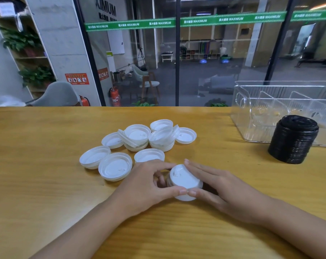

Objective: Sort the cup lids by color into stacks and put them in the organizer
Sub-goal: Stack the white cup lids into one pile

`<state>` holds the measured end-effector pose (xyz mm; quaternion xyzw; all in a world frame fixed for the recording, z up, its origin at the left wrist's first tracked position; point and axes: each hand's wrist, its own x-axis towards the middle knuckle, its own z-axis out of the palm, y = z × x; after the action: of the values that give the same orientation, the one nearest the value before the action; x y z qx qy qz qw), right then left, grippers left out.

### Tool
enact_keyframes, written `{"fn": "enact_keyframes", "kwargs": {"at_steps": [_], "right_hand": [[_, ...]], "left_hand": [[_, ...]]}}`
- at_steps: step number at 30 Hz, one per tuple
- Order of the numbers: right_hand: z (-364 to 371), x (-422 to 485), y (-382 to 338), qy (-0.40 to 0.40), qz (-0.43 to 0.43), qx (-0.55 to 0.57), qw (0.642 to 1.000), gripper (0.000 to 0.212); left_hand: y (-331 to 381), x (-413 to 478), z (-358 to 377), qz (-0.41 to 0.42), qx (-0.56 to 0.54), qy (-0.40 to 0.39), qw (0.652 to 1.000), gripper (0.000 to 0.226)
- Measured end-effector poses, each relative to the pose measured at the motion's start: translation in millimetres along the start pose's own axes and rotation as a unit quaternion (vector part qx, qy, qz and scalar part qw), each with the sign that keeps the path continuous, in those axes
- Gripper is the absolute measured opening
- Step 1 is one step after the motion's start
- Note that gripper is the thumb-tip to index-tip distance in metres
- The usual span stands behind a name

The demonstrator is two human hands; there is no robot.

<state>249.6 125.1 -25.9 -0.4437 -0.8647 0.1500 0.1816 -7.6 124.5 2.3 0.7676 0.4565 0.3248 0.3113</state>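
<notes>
On the wooden table (46, 165), near its six o'clock edge, a small stack of white lids (184, 181) sat between the person's two hands. The left hand (149, 186) curled round the stack's nine o'clock side, thumb and forefinger closed on its rim. The right hand (220, 189) lay with straight fingers pressed against the three o'clock side, its thumb touching the lower rim. Loose white lids (138, 139) lay scattered at eleven o'clock, most upside down, some overlapping. At two o'clock stood a tall black lid stack (294, 139), just in front of the clear organizer (252, 101).
</notes>
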Motion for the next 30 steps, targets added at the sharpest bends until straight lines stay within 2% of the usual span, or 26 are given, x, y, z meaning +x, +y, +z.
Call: {"fn": "enact_keyframes", "kwargs": {"at_steps": [5, 10, 12, 15, 17, 20, 30], "right_hand": [[1, 0, 1, 0.009, -0.003, 0.015, 1.000, 0.081], [1, -3, -2, 0.034, -0.018, 0.015, 0.999, 0.074], [0, -4, -3, 0.040, -0.020, 0.023, 0.999, 0.076], [1, -4, -3, 0.050, -0.028, 0.032, 0.998, 0.077], [2, -3, -3, 0.050, -0.030, 0.032, 0.998, 0.076], [2, -1, -4, 0.059, -0.032, 0.035, 0.997, 0.072], [4, -1, -4, 0.089, -0.034, 0.034, 0.995, 0.067]], "left_hand": [[-5, 2, 1, -0.002, 0.008, 0.003, 1.000, 0.056], [-5, 1, 1, 0.031, 0.053, 0.003, 0.998, 0.064], [-7, 4, -4, 0.058, 0.071, 0.048, 0.995, 0.058], [-18, 10, -19, 0.091, 0.138, 0.130, 0.978, 0.032], [-27, 12, -27, 0.086, 0.211, 0.126, 0.966, 0.029], [-31, 14, -29, 0.043, 0.253, 0.084, 0.963, 0.030], [-30, 13, -28, 0.040, 0.195, 0.140, 0.970, 0.023]]}}
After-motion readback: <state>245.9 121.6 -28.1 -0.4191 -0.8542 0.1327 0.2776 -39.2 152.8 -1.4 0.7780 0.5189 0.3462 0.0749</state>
